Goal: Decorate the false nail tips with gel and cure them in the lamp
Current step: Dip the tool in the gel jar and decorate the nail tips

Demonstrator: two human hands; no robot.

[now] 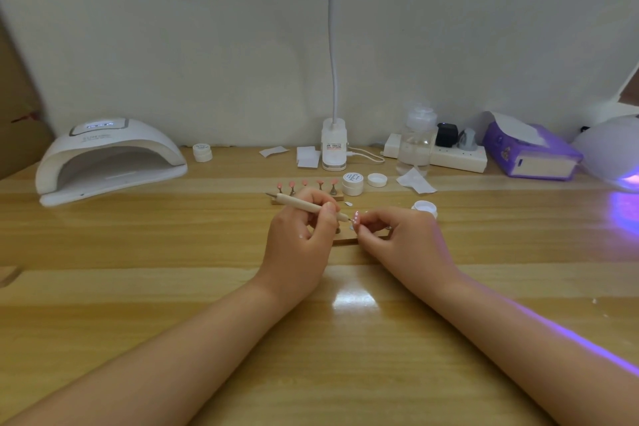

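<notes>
A pink nail tip [357, 217] with white dots sits pinched in the right hand [397, 239] at the table's middle. The left hand [301, 235] grips a dotting pen [307, 206], its point touching that tip. Five pink tips on a far stand [306, 190] look undecorated, and the curing lamp [110, 159] at far left holds nothing, so most work remains.
</notes>
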